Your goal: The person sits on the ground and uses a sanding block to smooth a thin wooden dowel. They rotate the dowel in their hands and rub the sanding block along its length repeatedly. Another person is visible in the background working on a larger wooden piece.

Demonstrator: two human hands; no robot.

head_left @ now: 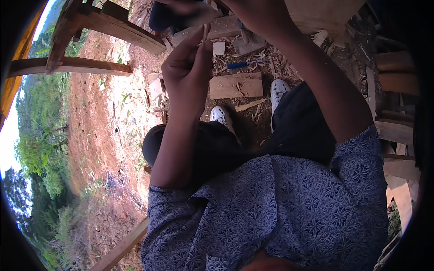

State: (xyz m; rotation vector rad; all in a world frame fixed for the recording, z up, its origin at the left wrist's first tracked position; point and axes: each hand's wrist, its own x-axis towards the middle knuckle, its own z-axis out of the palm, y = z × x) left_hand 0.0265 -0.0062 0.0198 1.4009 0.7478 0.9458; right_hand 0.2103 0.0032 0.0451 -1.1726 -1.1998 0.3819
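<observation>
My left hand (pixel 187 65) is raised in front of me, with thumb and fingers pinched on a thin wooden stick (pixel 206 32) that points up toward the top edge. My right hand (pixel 260 16) reaches to the top edge beside the stick's upper end. Its fingers are cut off by the edge, so I cannot make out what it holds. Below the hands, a flat wooden block (pixel 236 86) lies on the ground near my white shoes (pixel 221 116). Between that block and my hands is a tool with a blue handle (pixel 237 65).
Wood shavings (pixel 266 67) and offcuts litter the ground. A thick piece of wood (pixel 249 44) lies farther off. Behind my left hand is a blurred dark shape with what looks like another person's limb (pixel 192 12). Timber beams (pixel 122 34) stand at left; stacked boards (pixel 398 83) at right.
</observation>
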